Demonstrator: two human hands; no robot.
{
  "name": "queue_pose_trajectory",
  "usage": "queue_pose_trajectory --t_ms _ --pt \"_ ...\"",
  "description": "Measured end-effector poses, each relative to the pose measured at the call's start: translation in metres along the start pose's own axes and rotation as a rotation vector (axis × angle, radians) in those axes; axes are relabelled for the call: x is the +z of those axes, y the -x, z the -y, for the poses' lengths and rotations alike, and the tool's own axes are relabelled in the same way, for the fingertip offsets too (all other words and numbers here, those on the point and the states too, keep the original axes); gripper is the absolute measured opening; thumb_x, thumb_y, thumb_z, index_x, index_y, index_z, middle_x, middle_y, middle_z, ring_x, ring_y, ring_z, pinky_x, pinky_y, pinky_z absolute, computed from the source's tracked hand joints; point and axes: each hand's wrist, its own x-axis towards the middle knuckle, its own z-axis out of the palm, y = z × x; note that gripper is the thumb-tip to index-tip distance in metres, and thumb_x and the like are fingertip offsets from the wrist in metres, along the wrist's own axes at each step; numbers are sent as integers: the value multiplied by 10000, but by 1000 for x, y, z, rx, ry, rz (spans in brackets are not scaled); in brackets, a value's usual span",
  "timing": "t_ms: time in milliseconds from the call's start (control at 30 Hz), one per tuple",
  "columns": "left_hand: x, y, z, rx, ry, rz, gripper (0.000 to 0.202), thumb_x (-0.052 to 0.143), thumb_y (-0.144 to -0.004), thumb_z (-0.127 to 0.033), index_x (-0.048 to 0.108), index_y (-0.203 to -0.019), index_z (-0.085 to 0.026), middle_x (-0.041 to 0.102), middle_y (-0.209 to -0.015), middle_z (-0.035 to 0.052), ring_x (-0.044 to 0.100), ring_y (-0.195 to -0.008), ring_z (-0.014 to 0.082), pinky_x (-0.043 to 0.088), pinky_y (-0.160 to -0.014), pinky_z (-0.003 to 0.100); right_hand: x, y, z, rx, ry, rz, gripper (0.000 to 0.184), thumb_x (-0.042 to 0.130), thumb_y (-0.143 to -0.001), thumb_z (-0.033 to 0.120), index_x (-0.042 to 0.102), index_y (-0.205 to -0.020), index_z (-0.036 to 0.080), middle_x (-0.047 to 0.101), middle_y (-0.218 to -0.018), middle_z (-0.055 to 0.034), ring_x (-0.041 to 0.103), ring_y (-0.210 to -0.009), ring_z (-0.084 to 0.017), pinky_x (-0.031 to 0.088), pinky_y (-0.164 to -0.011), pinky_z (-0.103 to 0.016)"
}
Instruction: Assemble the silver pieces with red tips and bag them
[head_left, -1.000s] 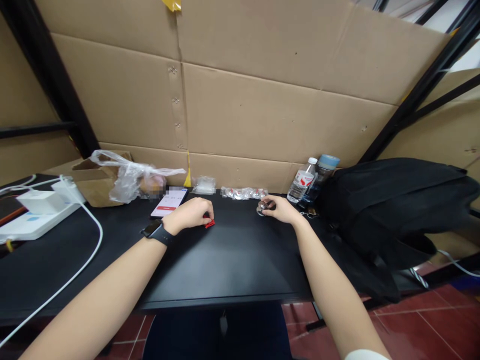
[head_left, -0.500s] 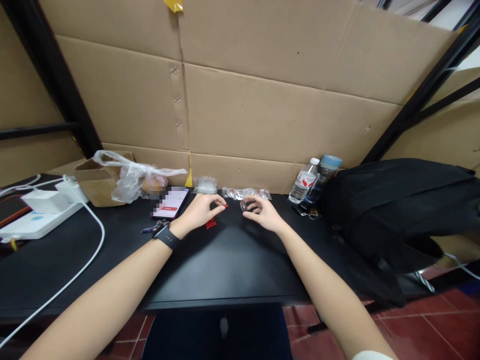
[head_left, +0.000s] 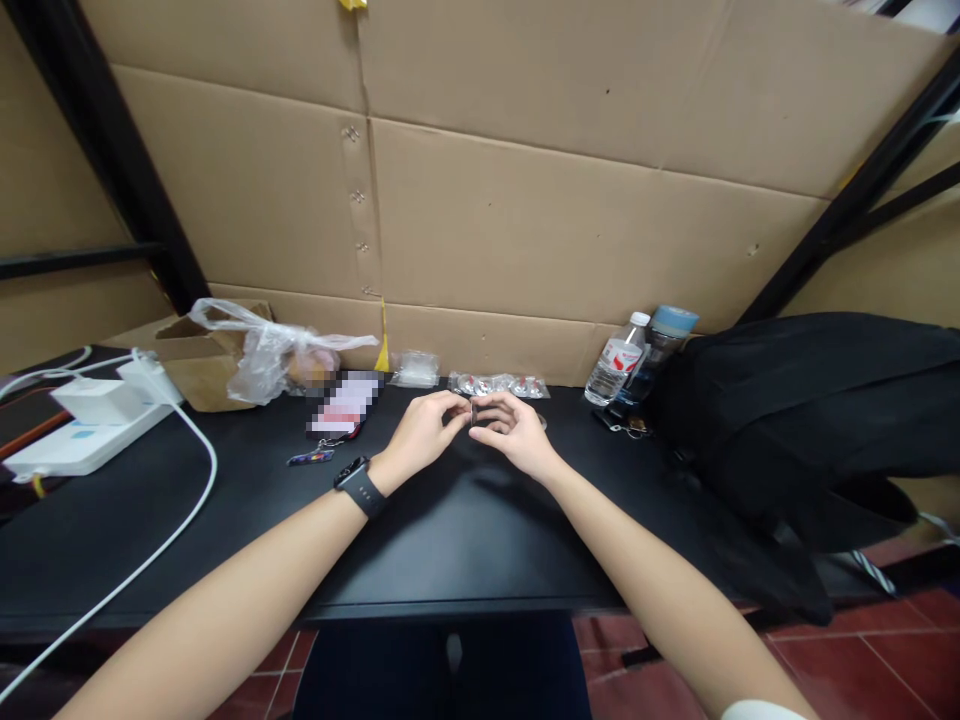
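Note:
My left hand (head_left: 421, 432) and my right hand (head_left: 516, 432) meet fingertip to fingertip above the middle of the black table (head_left: 465, 540). My right hand pinches a small clear round part (head_left: 480, 411). My left hand is closed in a pinch against that part; what its fingers hold is hidden. A black watch (head_left: 361, 486) sits on my left wrist. Just behind the hands lies a row of small clear bags of parts (head_left: 501, 384).
A phone (head_left: 343, 405) and a keychain (head_left: 310, 457) lie left of my hands, with a small clear bag (head_left: 415, 368) behind. A cardboard box with a plastic bag (head_left: 225, 350), a white power strip (head_left: 79, 428) and a cable (head_left: 191, 480) are at left. A water bottle (head_left: 616, 358), a tumbler (head_left: 661, 342) and a black backpack (head_left: 810, 420) are at right.
My left hand lifted off small red pieces on the table with one in its fingertips. My right hand carried the clear part leftwards. Both hands now touch in the middle.

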Motion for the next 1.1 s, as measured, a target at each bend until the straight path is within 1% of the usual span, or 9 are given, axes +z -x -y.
queue_pose_trajectory --t_ms 233,333,400,533,700,833,967,1033,1100 --pt "5 3 0 41 -48 -15 108 591 -949 -224 697 -933 -213 730 -953 42 664 -886 201 505 -844 333 -1 1 -4 25 -30 -6 433 892 -690 360 608 -990 231 680 -1258 -62 755 -946 -198 608 -944 -379" --pt "5 3 0 50 -79 -26 116 586 -954 -211 702 -959 -215 728 -966 45 653 -913 210 504 -857 346 -3 0 -5 45 -36 9 378 876 -715 391 636 -948 215 691 -1239 -59 754 -967 -212 603 -934 -371" --pt "4 3 -1 50 -104 -37 123 587 -955 -215 709 -972 -217 725 -969 48 646 -932 217 506 -872 357 -5 -1 -4 64 -4 23 333 837 -761 433 671 -943 208 713 -1188 -59 748 -968 -220 605 -881 -353" --pt "3 3 -3 45 -94 -72 127 608 -950 -241 732 -948 -215 681 -1010 58 639 -967 213 512 -910 360 -8 -3 1 28 181 29 320 668 -900 520 726 -938 207 716 -1189 -76 718 -991 -229 583 -757 -315" --pt "6 4 -3 60 -126 -91 122 650 -935 -283 755 -904 -229 625 -1038 67 603 -1048 238 491 -974 400 -9 -3 5 -140 486 -11 237 636 -929 438 727 -892 223 690 -1194 -83 666 -1083 -233 562 -789 -322" --pt "5 4 -6 38 -104 -37 121 607 -943 -242 725 -923 -222 640 -1075 65 611 -1050 236 483 -971 393 -9 -1 9 -146 558 1 164 621 -920 345 709 -860 221 657 -1181 -83 668 -1011 -207 555 -764 -312" --pt "2 3 -9 13 -34 4 246 509 -935 -150 664 -1111 -226 678 -1157 52 622 -1114 222 460 -988 370 -13 -2 11 -162 689 61 98 640 -874 257 702 -813 211 626 -1187 -84 645 -1037 -213 537 -825 -332" --pt "4 5 -8 32 -73 81 253 560 -927 -212 660 -1157 -243 693 -1190 42 616 -1141 237 438 -1002 389 -16 -2 10 -192 723 88 87 647 -864 238 703 -804 209 618 -1199 -87 625 -1098 -230 524 -867 -348" --pt "7 8 -6 50 -148 180 212 611 -915 -285 691 -1109 -254 708 -1183 41 617 -1132 255 422 -992 410 -20 -3 8 -208 725 97 80 647 -865 226 702 -810 206 610 -1215 -92 609 -1146 -239 516 -886 -354"
